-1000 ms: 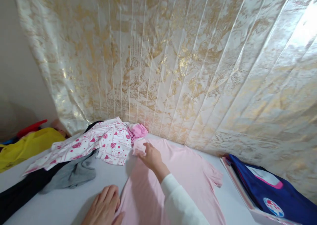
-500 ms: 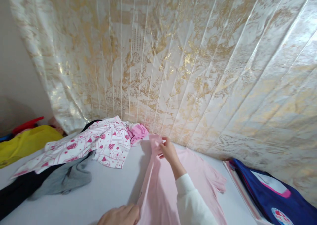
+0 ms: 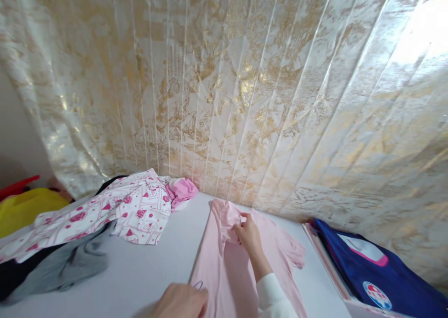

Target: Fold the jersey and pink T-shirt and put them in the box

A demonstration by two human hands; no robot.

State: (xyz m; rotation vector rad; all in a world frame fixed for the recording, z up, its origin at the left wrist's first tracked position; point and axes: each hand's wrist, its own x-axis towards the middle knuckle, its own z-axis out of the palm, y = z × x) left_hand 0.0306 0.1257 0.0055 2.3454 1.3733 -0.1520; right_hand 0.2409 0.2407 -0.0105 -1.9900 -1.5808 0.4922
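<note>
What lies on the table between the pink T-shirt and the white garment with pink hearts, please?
Only bare white table: in the head view, the pink T-shirt and the heart-print garment lie apart with nothing between them.

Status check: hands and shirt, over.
Right hand pinching folded sleeve of pink shirt. Left hand on its near edge, grip unclear. Patterned pile left, apart from it.

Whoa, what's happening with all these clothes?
A person is handling a pale pink shirt spread on the white table. Their right hand pinches a fold of it near the top, while the left hand rests at its near edge. A pink-printed garment and a grey garment lie heaped to the left; a navy garment sits on the right.
</note>
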